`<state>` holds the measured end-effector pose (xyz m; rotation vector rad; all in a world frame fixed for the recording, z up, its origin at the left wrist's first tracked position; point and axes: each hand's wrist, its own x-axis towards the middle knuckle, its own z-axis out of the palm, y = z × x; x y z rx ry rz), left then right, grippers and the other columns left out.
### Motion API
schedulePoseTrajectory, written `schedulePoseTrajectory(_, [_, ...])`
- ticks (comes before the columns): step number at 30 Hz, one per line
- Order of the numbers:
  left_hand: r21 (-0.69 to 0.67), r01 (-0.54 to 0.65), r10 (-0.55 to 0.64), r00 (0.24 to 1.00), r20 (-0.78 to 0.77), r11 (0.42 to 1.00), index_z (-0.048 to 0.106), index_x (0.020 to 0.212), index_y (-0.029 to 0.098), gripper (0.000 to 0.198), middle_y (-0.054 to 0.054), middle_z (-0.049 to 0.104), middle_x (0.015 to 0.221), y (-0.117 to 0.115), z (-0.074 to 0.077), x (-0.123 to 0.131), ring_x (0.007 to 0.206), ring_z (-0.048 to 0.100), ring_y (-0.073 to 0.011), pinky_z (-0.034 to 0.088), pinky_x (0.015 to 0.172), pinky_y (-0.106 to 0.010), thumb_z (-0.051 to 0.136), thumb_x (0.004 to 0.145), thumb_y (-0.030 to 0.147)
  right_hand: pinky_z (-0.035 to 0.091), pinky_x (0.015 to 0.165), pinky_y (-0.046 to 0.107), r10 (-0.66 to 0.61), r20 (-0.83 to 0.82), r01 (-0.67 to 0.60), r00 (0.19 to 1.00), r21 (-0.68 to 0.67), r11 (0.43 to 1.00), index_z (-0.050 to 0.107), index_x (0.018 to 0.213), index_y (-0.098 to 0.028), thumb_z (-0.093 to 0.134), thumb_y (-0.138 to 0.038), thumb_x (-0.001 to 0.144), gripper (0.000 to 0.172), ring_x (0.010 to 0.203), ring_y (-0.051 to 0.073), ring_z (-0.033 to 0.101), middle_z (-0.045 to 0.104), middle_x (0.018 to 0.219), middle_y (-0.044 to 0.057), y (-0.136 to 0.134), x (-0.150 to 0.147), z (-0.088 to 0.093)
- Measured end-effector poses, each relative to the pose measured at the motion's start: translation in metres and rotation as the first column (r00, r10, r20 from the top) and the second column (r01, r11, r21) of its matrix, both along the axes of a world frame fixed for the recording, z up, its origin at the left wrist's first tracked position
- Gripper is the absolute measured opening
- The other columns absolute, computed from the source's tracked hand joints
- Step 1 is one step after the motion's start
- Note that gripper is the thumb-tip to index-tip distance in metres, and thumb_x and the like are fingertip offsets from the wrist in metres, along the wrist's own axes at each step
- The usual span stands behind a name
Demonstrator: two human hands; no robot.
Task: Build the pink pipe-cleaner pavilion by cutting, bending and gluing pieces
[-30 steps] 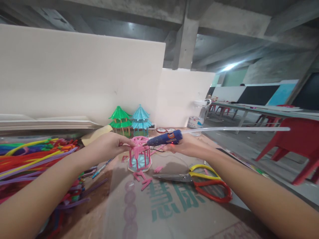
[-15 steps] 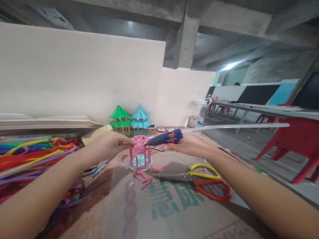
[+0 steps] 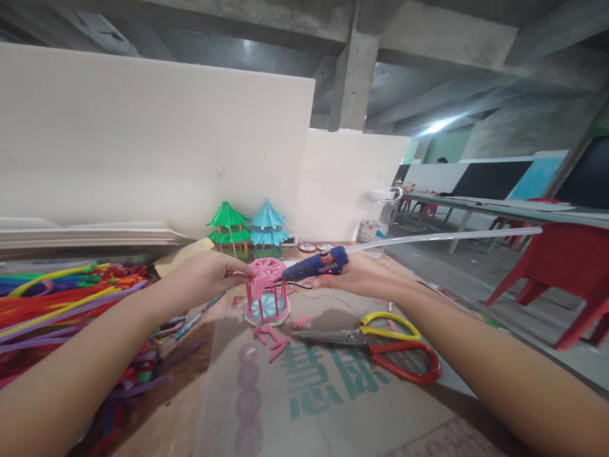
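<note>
My right hand (image 3: 345, 276) is closed round a blue glue gun (image 3: 316, 263), with a long clear glue stick (image 3: 442, 237) out of its back. The gun's tip points left, at the top of a pink pavilion frame (image 3: 261, 301) on a pale blue base. At the frame's upper left, my left hand (image 3: 228, 273) pinches a small pink piece (image 3: 257, 289). Pink offcuts (image 3: 278, 346) lie in front of the frame. Scissors (image 3: 356, 339) with one yellow and one red handle rest on the printed board (image 3: 266, 412).
Behind stand a green pavilion (image 3: 229, 219) and a blue pavilion (image 3: 268, 219). Colourful pipe cleaners (image 3: 61, 311) pile up at the left. A clear bottle (image 3: 378, 216) is at the back right. A white panel (image 3: 157, 146) rises behind; a red chair (image 3: 566, 266) stands off to the right.
The glue gun has tilted slightly, and the far end of its glue stick has moved a little left and down relative to before. The left hand has hardly moved.
</note>
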<state>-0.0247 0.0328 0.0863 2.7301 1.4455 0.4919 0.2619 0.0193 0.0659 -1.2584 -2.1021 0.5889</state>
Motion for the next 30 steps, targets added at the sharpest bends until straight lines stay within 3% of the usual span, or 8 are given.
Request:
schedulePoseTrajectory(6, [-0.004, 0.001, -0.001, 1.000, 0.002, 1.000, 0.077, 0.099, 0.030, 0.038, 0.000, 0.079, 0.091, 0.002, -0.001, -0.001, 0.079, 0.070, -0.0197, 0.048, 0.072, -0.024, 0.050, 0.082, 0.050, 0.050, 0.065, 0.027, 0.016, 0.016, -0.016, 1.000, 0.009, 1.000, 0.073, 0.096, -0.024, 0.075, -0.043, 0.071, 0.032, 0.075, 0.020, 0.065, 0.074, 0.084, 0.000, 0.004, 0.004, -0.005])
schedulePoseTrajectory(9, [-0.010, -0.001, 0.001, 1.000, -0.005, 1.000, 0.077, 0.099, 0.031, 0.039, 0.000, 0.079, 0.093, 0.001, 0.000, 0.000, 0.082, 0.071, -0.0196, 0.048, 0.072, -0.023, 0.048, 0.083, 0.050, 0.050, 0.064, 0.026, 0.043, 0.015, -0.043, 0.999, 0.005, 0.999, 0.074, 0.098, -0.026, 0.074, -0.041, 0.072, 0.031, 0.077, 0.020, 0.066, 0.075, 0.086, -0.001, 0.005, 0.005, -0.006])
schedulePoseTrajectory(15, [-0.011, -0.041, 0.040, 0.997, -0.059, 0.999, 0.076, 0.102, 0.029, 0.042, 0.001, 0.079, 0.095, -0.001, 0.002, 0.002, 0.084, 0.071, -0.0183, 0.049, 0.073, -0.022, 0.046, 0.082, 0.050, 0.049, 0.063, 0.024, -0.023, 0.019, 0.023, 1.000, -0.005, 1.000, 0.071, 0.107, -0.023, 0.074, -0.037, 0.072, 0.038, 0.078, 0.019, 0.066, 0.075, 0.088, 0.001, -0.002, 0.000, 0.002])
schedulePoseTrajectory(24, [0.005, 0.013, -0.012, 0.999, -0.029, 1.000, 0.076, 0.101, 0.030, 0.039, 0.002, 0.079, 0.094, 0.002, -0.002, -0.002, 0.081, 0.071, -0.0169, 0.049, 0.071, -0.020, 0.047, 0.084, 0.050, 0.049, 0.065, 0.026, 0.002, -0.005, -0.002, 1.000, -0.038, 0.999, 0.071, 0.108, -0.022, 0.072, -0.037, 0.074, 0.037, 0.077, 0.020, 0.065, 0.073, 0.087, 0.002, -0.002, -0.003, 0.003])
schedulePoseTrajectory(30, [0.024, 0.024, -0.024, 0.999, -0.024, 0.999, 0.077, 0.101, 0.031, 0.036, 0.003, 0.079, 0.090, 0.002, -0.004, -0.002, 0.074, 0.069, -0.0152, 0.048, 0.072, -0.020, 0.049, 0.086, 0.048, 0.045, 0.056, 0.025, 0.014, -0.041, -0.015, 0.999, -0.019, 1.000, 0.070, 0.109, -0.020, 0.070, -0.041, 0.074, 0.041, 0.064, 0.017, 0.060, 0.070, 0.074, 0.001, -0.001, -0.003, 0.000])
